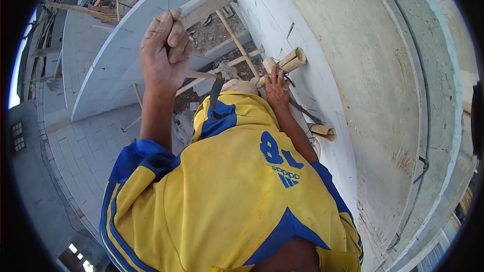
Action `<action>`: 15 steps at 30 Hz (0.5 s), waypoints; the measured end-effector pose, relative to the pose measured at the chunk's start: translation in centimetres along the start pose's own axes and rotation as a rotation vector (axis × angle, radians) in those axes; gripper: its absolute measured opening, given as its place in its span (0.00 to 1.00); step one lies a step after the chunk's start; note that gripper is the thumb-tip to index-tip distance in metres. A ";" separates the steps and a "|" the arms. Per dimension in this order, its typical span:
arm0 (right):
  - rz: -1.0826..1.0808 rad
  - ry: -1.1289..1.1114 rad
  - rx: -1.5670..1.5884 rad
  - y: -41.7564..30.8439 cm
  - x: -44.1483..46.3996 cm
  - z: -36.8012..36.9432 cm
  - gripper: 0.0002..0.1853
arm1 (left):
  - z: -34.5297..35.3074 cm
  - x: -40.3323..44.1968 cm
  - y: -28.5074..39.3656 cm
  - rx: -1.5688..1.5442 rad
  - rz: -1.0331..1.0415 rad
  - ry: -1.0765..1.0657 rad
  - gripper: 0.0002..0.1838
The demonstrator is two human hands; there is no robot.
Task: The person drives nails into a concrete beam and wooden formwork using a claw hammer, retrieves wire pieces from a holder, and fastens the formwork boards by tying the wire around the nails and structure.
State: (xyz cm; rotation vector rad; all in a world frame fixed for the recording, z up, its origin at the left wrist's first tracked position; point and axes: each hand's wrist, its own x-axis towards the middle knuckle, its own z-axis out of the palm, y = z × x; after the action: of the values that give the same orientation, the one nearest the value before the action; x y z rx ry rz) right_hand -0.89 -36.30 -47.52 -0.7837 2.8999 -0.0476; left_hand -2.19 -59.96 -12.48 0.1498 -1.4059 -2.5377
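My left hand (pixel 168 48) is raised in front of the pale block wall (pixel 126 35), its fingers curled into a tight pinch. A thin dark line, like a string, runs upward from the pinched fingertips; the inside of the fist is hidden. Lower and to the right, my right hand (pixel 278 88) grips a bamboo pole (pixel 269 64), fingers bent over it. Right beside those fingers, a split bamboo end (pixel 293 59) sticks out by the white wall (pixel 312 70). A dark strap (pixel 216 93) hangs at the front of my yellow shirt (pixel 227 156).
Another bamboo end (pixel 322 131) juts out below my right arm. Wooden poles (pixel 237 43) cross the opening, with rubble (pixel 209 32) far below. A rough concrete ledge (pixel 363 70) with a black cable (pixel 423 95) runs along the right. Planks (pixel 85 11) lie at upper left.
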 end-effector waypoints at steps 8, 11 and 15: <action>-0.196 0.323 0.434 1.5 -0.4 -7.6 0.27 | -5.2 6.9 0.3 0.334 0.246 0.415 0.07; -0.200 0.385 0.806 0.8 2.6 -15.6 0.32 | -3.7 7.8 -2.8 0.152 0.118 0.349 0.08; -0.267 0.327 1.243 -2.5 6.3 -26.0 0.36 | 3.1 4.8 -6.6 -0.120 -0.031 0.241 0.15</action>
State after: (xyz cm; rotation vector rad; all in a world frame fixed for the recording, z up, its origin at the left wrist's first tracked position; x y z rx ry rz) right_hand -8.69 -41.80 -22.40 -0.8607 2.2194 -1.8719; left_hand -8.53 -55.26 -16.30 0.4429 -1.1665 -2.5191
